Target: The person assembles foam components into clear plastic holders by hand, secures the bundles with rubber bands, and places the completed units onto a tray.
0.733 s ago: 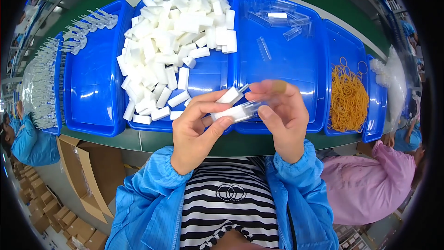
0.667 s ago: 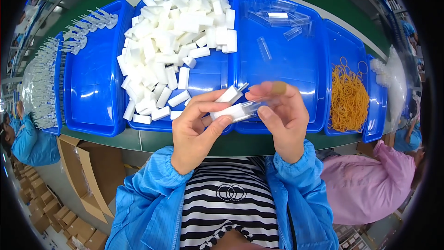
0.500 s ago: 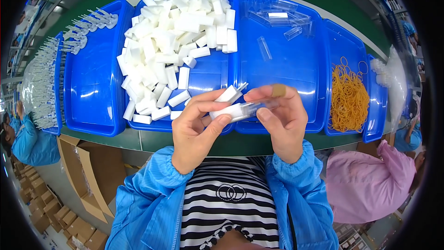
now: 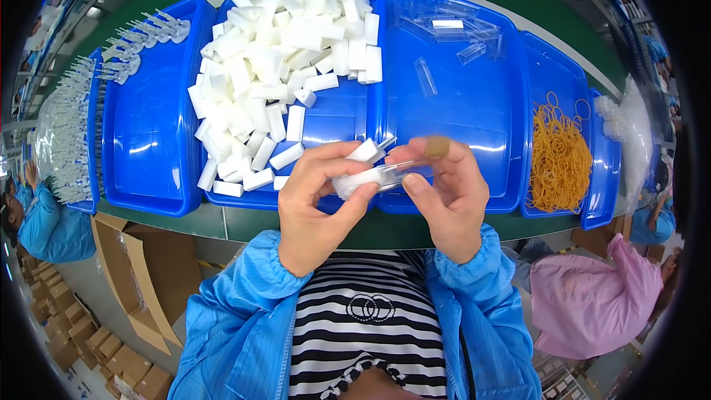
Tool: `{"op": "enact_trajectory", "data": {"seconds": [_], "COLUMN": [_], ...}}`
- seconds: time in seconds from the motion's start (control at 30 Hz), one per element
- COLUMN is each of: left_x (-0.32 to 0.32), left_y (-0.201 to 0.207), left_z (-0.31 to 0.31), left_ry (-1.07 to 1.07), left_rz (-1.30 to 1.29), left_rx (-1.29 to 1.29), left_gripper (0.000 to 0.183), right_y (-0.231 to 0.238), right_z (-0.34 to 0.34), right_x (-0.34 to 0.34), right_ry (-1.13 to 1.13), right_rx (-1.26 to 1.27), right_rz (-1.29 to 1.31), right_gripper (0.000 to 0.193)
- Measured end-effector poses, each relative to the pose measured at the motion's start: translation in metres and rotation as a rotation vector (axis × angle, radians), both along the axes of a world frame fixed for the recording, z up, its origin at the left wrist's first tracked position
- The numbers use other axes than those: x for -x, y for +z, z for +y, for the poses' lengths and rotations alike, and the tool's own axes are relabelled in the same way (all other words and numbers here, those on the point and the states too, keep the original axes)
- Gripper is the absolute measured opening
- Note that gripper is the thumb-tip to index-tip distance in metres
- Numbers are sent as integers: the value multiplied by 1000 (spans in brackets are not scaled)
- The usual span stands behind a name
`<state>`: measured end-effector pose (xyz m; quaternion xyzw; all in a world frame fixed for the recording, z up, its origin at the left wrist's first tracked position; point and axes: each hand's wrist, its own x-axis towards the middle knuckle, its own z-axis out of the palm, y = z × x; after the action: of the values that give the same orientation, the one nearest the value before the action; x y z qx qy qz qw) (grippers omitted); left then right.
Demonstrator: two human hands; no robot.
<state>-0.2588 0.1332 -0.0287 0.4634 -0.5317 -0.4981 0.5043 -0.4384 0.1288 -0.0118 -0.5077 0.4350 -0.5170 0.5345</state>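
My left hand (image 4: 315, 189) is closed around a white foam block (image 4: 358, 182), pinching it between thumb and fingers. A second white piece (image 4: 364, 150) with a thin clear tip juts out above it, held by the same hand. In my right hand (image 4: 453, 196) is a clear plastic sleeve (image 4: 394, 173), gripped between thumb and fingertips. The sleeve meets the block's right end; how far it covers the foam is hard to see. A tan band (image 4: 437, 148) wraps a finger of my right hand, and that fingertip is blurred.
Beyond my hands, a blue tray (image 4: 337, 115) carries heaped white foam blocks (image 4: 259, 59). Right of it, another blue tray (image 4: 452, 122) holds clear plastic sleeves (image 4: 463, 26). Orange rubber bands (image 4: 559, 155) lie farther right. Clear stemmed parts (image 4: 74, 133) crowd the left. An opened cardboard box (image 4: 148, 274) stands lower left.
My right hand has shifted slightly left with the clear sleeve, nearer to my left hand. The left hand has barely moved. A person in pink at the right has shifted a little.
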Motion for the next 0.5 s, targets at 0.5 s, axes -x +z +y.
{"op": "enact_trajectory", "data": {"seconds": [0.5], "left_x": [-7], "left_y": [4], "left_z": [-2], "left_ry": [-57], "left_rz": [91], "left_rx": [-75], "left_gripper": [19], "right_y": [-13], "right_z": [6], "right_x": [-8], "right_ry": [-10], "right_rx": [98], "right_rz": [-114], "right_gripper": [28]}}
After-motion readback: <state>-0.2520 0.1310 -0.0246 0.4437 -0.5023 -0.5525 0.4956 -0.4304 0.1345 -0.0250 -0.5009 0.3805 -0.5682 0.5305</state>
